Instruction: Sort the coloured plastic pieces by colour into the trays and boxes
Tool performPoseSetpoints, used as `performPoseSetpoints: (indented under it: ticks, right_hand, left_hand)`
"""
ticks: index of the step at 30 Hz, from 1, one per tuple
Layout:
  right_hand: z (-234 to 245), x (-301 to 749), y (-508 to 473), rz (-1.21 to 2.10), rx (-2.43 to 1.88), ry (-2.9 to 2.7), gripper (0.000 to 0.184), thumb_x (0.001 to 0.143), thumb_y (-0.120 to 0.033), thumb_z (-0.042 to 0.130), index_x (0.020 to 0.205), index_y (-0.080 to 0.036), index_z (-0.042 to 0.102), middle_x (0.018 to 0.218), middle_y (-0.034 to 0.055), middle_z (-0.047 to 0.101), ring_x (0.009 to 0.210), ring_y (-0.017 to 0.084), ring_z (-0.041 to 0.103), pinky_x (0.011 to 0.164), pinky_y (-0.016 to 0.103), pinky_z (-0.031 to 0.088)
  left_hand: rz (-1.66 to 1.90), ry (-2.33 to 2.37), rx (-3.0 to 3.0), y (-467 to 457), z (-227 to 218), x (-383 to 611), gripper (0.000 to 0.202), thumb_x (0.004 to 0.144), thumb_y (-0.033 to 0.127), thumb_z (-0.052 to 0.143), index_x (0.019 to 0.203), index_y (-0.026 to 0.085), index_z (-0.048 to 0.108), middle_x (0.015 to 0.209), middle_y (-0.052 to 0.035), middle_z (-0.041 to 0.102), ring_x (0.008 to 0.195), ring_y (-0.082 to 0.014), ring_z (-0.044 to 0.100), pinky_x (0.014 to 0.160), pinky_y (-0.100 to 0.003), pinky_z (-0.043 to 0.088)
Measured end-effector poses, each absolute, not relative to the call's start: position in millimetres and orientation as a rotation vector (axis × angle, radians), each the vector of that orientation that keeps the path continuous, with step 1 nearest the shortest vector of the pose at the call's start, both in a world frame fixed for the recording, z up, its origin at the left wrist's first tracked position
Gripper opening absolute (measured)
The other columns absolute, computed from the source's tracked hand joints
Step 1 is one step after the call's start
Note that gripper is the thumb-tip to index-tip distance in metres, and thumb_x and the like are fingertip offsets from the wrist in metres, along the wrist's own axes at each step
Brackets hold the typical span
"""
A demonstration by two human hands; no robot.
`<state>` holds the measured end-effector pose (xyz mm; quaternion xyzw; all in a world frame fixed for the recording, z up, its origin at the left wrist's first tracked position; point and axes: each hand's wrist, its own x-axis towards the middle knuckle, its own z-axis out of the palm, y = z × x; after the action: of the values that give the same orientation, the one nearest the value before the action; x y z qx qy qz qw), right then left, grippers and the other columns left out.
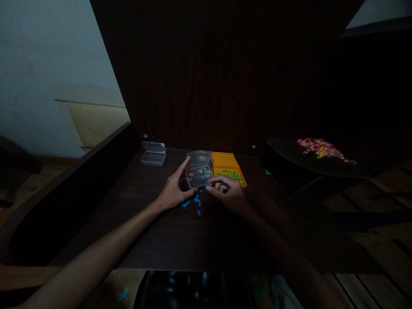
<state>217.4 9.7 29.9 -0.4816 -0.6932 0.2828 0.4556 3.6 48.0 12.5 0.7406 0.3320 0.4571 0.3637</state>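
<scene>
A small clear plastic box [199, 175] with its lid up stands open on the dark wooden table [167, 240], with yellow and blue bits inside. My left hand [174, 191] holds the box's left side, thumb and fingers spread around it. My right hand [227, 192] is curled at the box's front right corner, its fingertips pinched on a small blue piece [206, 185]. Several blue pieces [194, 201] lie loose on the table between my hands.
An orange tray [225, 163] holding green pieces lies right of the box. A second clear box [153, 153], open, sits at the back left. A heap of pink and yellow pieces [320, 149] rests on a dark surface at the right. A dark wooden panel rises behind the table.
</scene>
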Motion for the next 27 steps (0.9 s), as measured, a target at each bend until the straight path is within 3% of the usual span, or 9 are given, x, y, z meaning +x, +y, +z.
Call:
performPoseSetpoints:
  ticks: [5, 13, 19, 27]
  right_hand:
    - [33.9, 222.0, 13.9, 0.527, -1.188, -1.721, 0.019, 0.082, -0.034, 0.067, 0.089, -0.018, 0.075, 0.075, 0.0027, 0.065, 0.055, 0.011, 0.047, 0.051, 0.024, 0.041]
    - [28.2, 227.7, 20.0, 0.345, -1.253, -1.854, 0.021, 0.087, -0.036, 0.063, 0.092, -0.019, 0.075, 0.069, 0.002, 0.064, 0.057, 0.013, 0.05, 0.057, 0.026, 0.044]
    - [27.0, 226.4, 19.0, 0.34, -1.166, -1.868, 0.017, 0.087, -0.03, 0.065, 0.09, -0.019, 0.077, 0.086, 0.0057, 0.073, 0.06, 0.013, 0.057, 0.059, 0.027, 0.048]
    - [27.4, 225.4, 19.1, 0.228, -1.182, -1.975, 0.017, 0.087, -0.02, 0.061, 0.091, -0.021, 0.078, 0.093, 0.0067, 0.076, 0.084, 0.02, 0.068, 0.08, 0.035, 0.054]
  left_hand:
    - [1.165, 0.831, 1.912, 44.1, 11.7, 6.6, 0.101, 0.073, 0.027, 0.078, 0.156, 0.023, 0.02, 0.13, -0.0144, 0.061, 0.108, -0.0267, 0.065, 0.1, -0.05, 0.053]
    - [1.102, 0.792, 1.944, 37.3, 9.8, 11.9, 0.099, 0.074, 0.024, 0.077, 0.155, 0.025, 0.021, 0.129, -0.0123, 0.061, 0.108, -0.0252, 0.065, 0.1, -0.046, 0.054]
    - [1.071, 0.761, 1.932, 33.1, 9.7, 14.6, 0.098, 0.074, 0.023, 0.076, 0.155, 0.026, 0.022, 0.127, -0.0119, 0.061, 0.106, -0.0241, 0.065, 0.1, -0.047, 0.054]
    - [1.041, 0.734, 1.89, 30.4, 10.7, 15.8, 0.099, 0.073, 0.02, 0.077, 0.155, 0.025, 0.022, 0.126, -0.0122, 0.061, 0.107, -0.0252, 0.066, 0.099, -0.047, 0.054]
